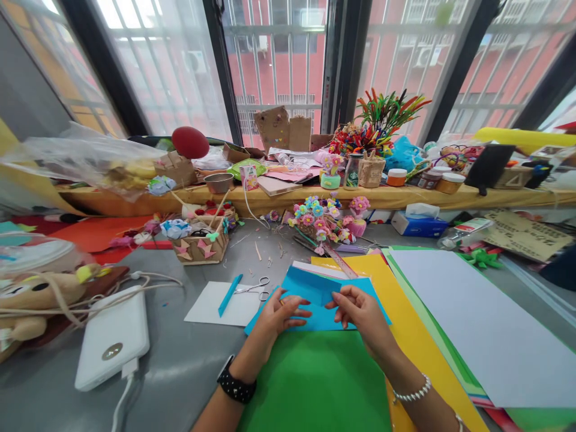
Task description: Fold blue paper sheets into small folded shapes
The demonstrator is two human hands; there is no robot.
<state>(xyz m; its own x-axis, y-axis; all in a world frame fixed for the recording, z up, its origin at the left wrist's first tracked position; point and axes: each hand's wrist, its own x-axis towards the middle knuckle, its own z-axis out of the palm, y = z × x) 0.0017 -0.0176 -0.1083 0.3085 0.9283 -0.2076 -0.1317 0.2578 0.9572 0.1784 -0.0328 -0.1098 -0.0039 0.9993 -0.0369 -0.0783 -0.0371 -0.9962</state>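
A folded piece of blue paper (310, 284) is held up between my two hands. My left hand (283, 310) has its thumb and index finger at the paper's left end, with the other fingers loosely curled. My right hand (356, 307) pinches the right end between thumb and fingertips. Beneath them lies a larger blue sheet (375, 300), partly covering yellow paper (409, 312). Green paper (315, 384) is nearest to me, below my wrists. To the left, small scissors (252, 289) and a narrow blue paper strip (230, 295) rest on white paper (202, 306).
A white power bank (112, 336) with a cable lies on the left. Stacked coloured paper with a white top sheet (477, 324) covers the right side. Behind stand a decorated cardboard box (202, 247), handmade flowers (317, 219) and a tissue box (418, 224), below a cluttered ledge (279, 203).
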